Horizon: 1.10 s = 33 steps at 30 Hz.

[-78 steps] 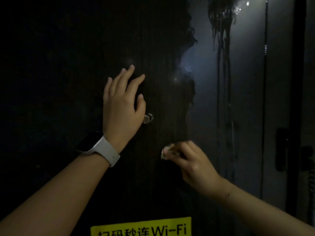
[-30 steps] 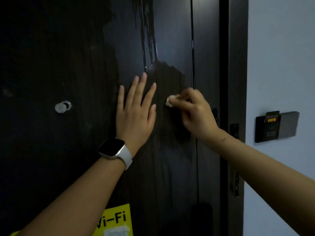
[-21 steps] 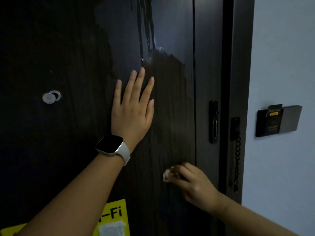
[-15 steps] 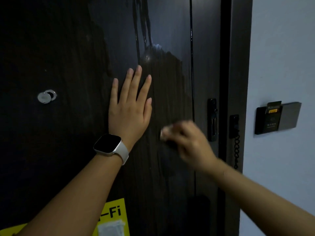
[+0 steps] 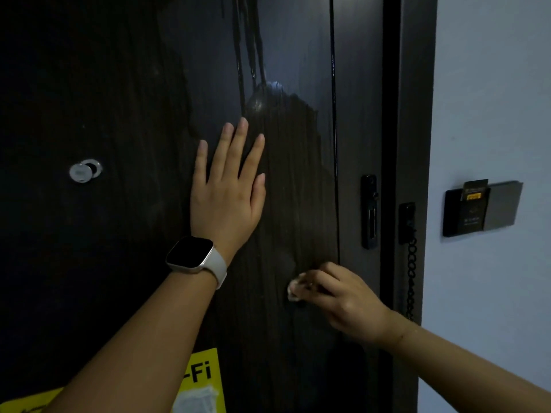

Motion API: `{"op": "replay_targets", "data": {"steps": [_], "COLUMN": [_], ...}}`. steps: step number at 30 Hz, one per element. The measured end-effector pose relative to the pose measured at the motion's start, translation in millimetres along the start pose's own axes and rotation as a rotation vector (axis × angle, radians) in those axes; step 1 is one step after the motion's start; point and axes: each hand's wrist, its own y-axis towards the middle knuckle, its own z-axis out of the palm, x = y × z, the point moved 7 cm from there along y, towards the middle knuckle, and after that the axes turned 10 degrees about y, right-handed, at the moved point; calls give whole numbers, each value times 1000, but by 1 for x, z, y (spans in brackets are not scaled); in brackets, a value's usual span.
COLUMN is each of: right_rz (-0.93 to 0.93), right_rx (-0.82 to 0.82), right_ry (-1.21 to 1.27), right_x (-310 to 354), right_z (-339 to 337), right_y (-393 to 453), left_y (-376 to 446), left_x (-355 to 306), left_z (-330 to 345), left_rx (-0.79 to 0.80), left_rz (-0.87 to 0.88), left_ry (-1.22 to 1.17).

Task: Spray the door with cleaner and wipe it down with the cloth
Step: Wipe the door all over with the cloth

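On the left part of the dark door [image 5: 125,263], a round metal peephole cover [image 5: 85,170] sits alone, well apart from both hands. Low down, a yellow Wi-Fi sticker [image 5: 202,374] shows past the forearm; a pale patch on it cannot be made out.

Left hand [image 5: 228,192]: fingers straight and spread, palm flat on the panel, holding nothing. Likely a brace, steadying the body against the door while the other hand works. Watch [image 5: 193,257] on that wrist.

Above and just right of the fingertips: glossy wet streaks [image 5: 250,49] running down from the top, so cleaner appears to be on already. The grain below looks duller, probably wiped.

Right hand [image 5: 337,296]: fingers curled, pinching a small bunched pale cloth [image 5: 293,289] against the door, low and near its right edge. Bunching it probably concentrates pressure. Wiping stage, I judge, with the streaked upper area not yet done.

Further right: latch plate [image 5: 369,211], chain [image 5: 412,272], then a wall card holder [image 5: 480,208] with a card standing in its slot.

No spray bottle in view.
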Motion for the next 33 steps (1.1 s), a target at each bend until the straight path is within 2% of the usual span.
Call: {"op": "replay_targets", "data": {"steps": [2,4,7,9,12,15,19,23,26,28,30,33], "right_rz": [-12,33,208,297,290,217,105,159,238,199,148,187], "right_rx": [-69,-256,-523,-603,-644,-571,-297,-7,160,271,272,-8], "right_ry": [-2,-5,-75,-87,-113,-97,-17,37,138,151,157,150], "right_x": [-17,-44,-91,-111,-115,-87,-39,-13,-11,-8,-6,-12], "right_z": [-26,-71,-145,-172,-165,-123,-55,-6,5,3,-11,-52], "right_y": [20,55,113,137,131,85,15,-35,-46,-44,-38,-15], "left_y": [0,0,1,0,0,0,0,0,3,0,-16,-66], "left_x": [0,0,0,1,1,1,0,0,1,0,-8,-30], "left_z": [0,1,0,0,1,3,3,2,4,-1,-8,-19], "left_rx": [8,16,12,4,3,12,12,27,55,86,125,173], "left_rz": [-5,-2,4,1,3,3,-7,-6,-1,-29,-77,-81], "left_ry": [7,13,9,4,-3,0,-1,-5,-1,-35,-67,-106]}}
